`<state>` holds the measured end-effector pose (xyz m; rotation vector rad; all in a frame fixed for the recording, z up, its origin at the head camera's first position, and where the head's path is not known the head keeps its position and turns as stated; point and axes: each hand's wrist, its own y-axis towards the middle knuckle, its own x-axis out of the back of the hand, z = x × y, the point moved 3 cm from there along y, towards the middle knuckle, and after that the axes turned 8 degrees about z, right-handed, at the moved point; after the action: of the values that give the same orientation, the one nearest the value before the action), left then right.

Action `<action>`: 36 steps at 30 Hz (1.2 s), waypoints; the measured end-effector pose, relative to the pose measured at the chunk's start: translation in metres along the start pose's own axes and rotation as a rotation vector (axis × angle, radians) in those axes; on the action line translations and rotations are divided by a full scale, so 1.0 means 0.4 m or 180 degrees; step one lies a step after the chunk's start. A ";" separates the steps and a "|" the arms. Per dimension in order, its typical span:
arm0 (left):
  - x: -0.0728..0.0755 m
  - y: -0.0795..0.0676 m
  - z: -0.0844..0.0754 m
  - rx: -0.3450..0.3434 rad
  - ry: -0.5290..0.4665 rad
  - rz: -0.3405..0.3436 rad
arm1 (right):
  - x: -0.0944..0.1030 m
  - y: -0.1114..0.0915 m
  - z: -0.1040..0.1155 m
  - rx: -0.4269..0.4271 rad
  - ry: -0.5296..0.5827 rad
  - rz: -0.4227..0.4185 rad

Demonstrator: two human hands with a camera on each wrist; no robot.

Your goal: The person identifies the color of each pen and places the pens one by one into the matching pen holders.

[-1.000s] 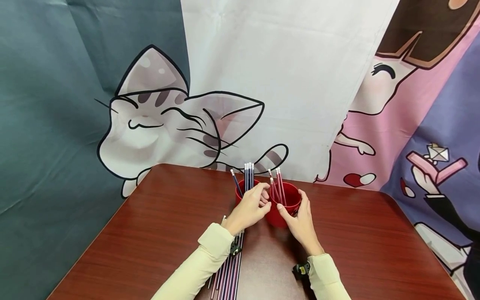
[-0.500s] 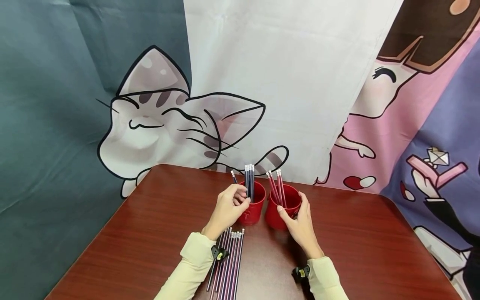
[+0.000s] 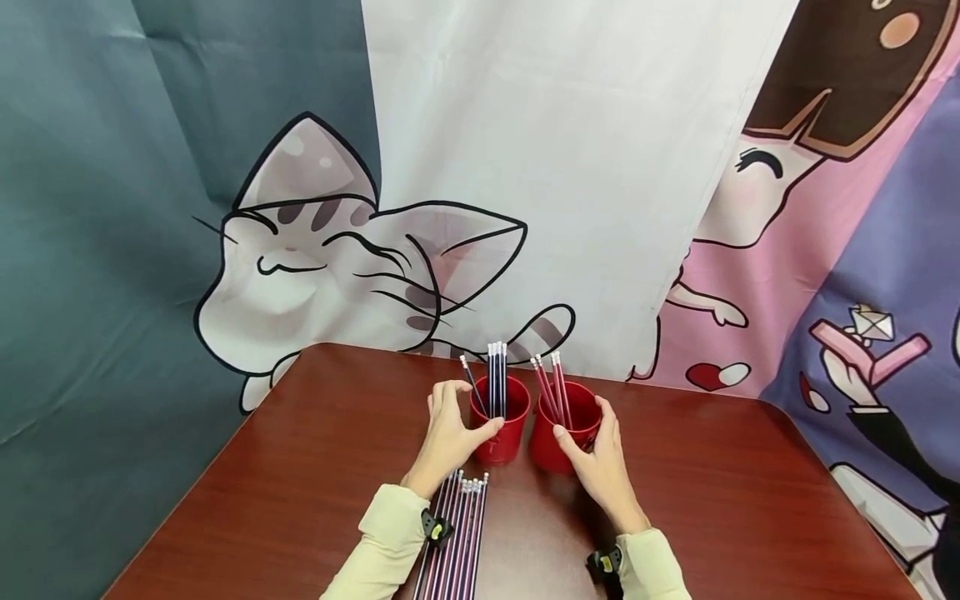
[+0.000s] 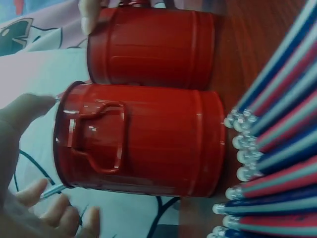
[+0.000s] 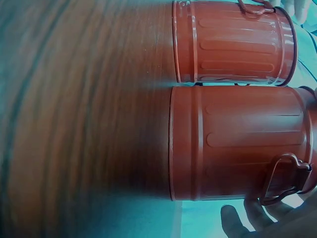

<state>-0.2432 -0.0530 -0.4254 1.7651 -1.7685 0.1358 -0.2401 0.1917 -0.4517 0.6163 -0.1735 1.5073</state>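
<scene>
Two red metal buckets stand side by side. Dark blue pencils (image 3: 497, 379) with white-looking ends rise from the left bucket (image 3: 504, 443); one leans left. Red pencils (image 3: 558, 387) stand tilted in the right bucket (image 3: 550, 450). My left hand (image 3: 444, 437) is spread about the left bucket's rim, thumb at the front edge and fingers at its left side; the left wrist view shows those fingers (image 4: 57, 210) apart from the wall. With my right hand (image 3: 603, 467) I hold the right bucket's rim, thumb in front and fingers round the right side, near its wire handle (image 5: 282, 178).
Striped blue and red pencils (image 3: 455, 533) lie in a row on the brown table (image 3: 337, 467), near my left wrist, their capped ends toward the buckets. Behind the table hangs a cartoon-printed cloth (image 3: 570, 167).
My left hand has moved left from the right bucket to the left one and its fingers have spread. The red pencils now lean together. My right hand has stayed at the right bucket.
</scene>
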 end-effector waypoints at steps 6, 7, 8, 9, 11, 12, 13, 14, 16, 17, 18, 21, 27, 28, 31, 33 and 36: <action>-0.032 -0.006 0.025 0.0193 -0.0018 0.0268 | 0.005 -0.002 0.001 -0.0031 -0.0008 0.0039; -0.034 -0.006 0.025 0.0179 -0.0033 0.0269 | 0.006 -0.002 0.002 -0.0040 -0.0028 0.0037; -0.035 -0.006 0.026 0.0182 -0.0073 0.0278 | 0.007 -0.002 0.004 -0.0059 -0.0066 0.0032; -0.036 -0.006 0.026 0.0183 -0.0122 0.0295 | 0.009 -0.002 0.005 -0.0078 -0.0110 0.0021; -0.038 -0.006 0.026 0.0168 -0.0170 0.0331 | 0.011 -0.004 0.010 -0.0123 -0.0227 -0.0007; -0.038 -0.006 0.025 0.0165 -0.0198 0.0355 | 0.012 -0.005 0.012 -0.0145 -0.0282 -0.0021; -0.038 -0.006 0.025 0.0161 -0.0222 0.0379 | 0.013 -0.006 0.014 -0.0164 -0.0336 -0.0037; -0.038 -0.006 0.025 0.0156 -0.0236 0.0400 | 0.014 -0.007 0.017 -0.0177 -0.0380 -0.0048; -0.036 -0.007 0.026 0.0151 -0.0209 0.0421 | 0.016 -0.007 0.022 -0.0188 -0.0421 -0.0063; -0.035 -0.007 0.026 0.0160 -0.0194 0.0431 | 0.016 -0.007 0.025 -0.0185 -0.0442 -0.0067; -0.033 -0.007 0.028 0.0167 -0.0174 0.0441 | 0.017 -0.007 0.027 -0.0179 -0.0460 -0.0069; -0.030 -0.010 0.031 0.0253 -0.0179 0.0484 | 0.017 -0.007 0.036 -0.0091 -0.0564 -0.0158; -0.030 -0.009 0.035 0.0409 -0.0354 0.0539 | 0.023 -0.023 0.104 0.0752 -0.1004 -0.0915; -0.030 -0.008 0.035 0.0442 -0.0358 0.0547 | 0.020 -0.028 0.122 0.0894 -0.1026 -0.0949; -0.030 -0.005 0.033 0.0446 -0.0322 0.0533 | -0.004 -0.046 0.174 0.1129 -0.0891 -0.0674; -0.029 -0.003 0.031 0.0436 -0.0297 0.0509 | -0.034 -0.055 0.196 0.1039 -0.0683 -0.0245; -0.028 0.000 0.030 0.0435 -0.0340 0.0470 | -0.089 -0.064 0.208 0.0613 -0.0409 0.0376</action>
<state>-0.2483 -0.0491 -0.4403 1.7638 -2.0091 0.2327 -0.1966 0.1222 -0.4059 0.8708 -0.1666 1.6108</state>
